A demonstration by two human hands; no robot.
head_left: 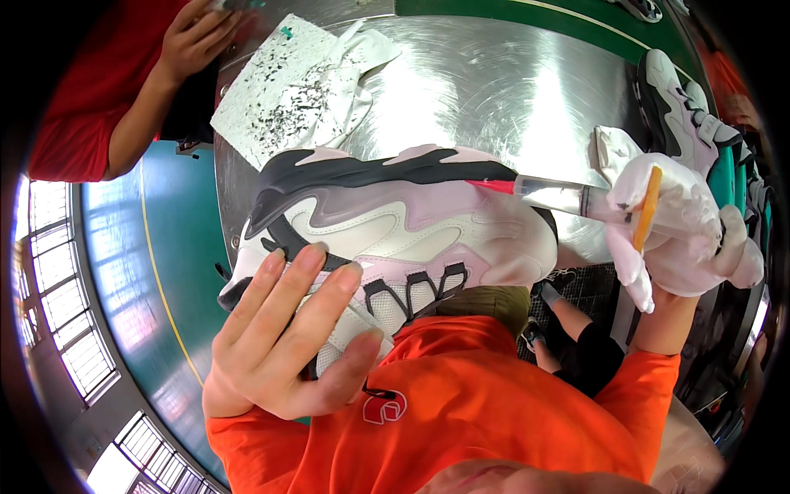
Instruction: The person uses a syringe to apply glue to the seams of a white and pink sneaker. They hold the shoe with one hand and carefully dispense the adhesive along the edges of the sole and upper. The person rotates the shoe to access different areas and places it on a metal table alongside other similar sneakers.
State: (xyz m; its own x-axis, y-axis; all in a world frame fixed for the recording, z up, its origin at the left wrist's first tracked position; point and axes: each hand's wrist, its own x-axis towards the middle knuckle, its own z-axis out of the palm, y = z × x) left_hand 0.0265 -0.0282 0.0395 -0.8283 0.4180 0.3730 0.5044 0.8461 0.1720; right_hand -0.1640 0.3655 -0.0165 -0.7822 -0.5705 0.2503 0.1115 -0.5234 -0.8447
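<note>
A white, pink and black sneaker (pixel 395 222) lies on its side before me, its dark sole edge facing away. My left hand (pixel 288 337) is bare and grips it near the heel and collar, fingers over the side and thumb at the opening. My right hand (pixel 683 222) wears a white glove and is closed round a clear tube tool with a red pointed tip (pixel 555 196). The red tip meets the sole edge near the toe. An orange stick (pixel 648 207) also sticks out between the gloved fingers; its full length is hidden.
Under the sneaker is a scratched metal table (pixel 461 90). A white sheet and cloth (pixel 288 99) with black crumbs lie at the back left. More sneakers (pixel 679 115) stand at right. A green belt (pixel 527 20) runs along the back. Another person's hand (pixel 197 41) is at upper left.
</note>
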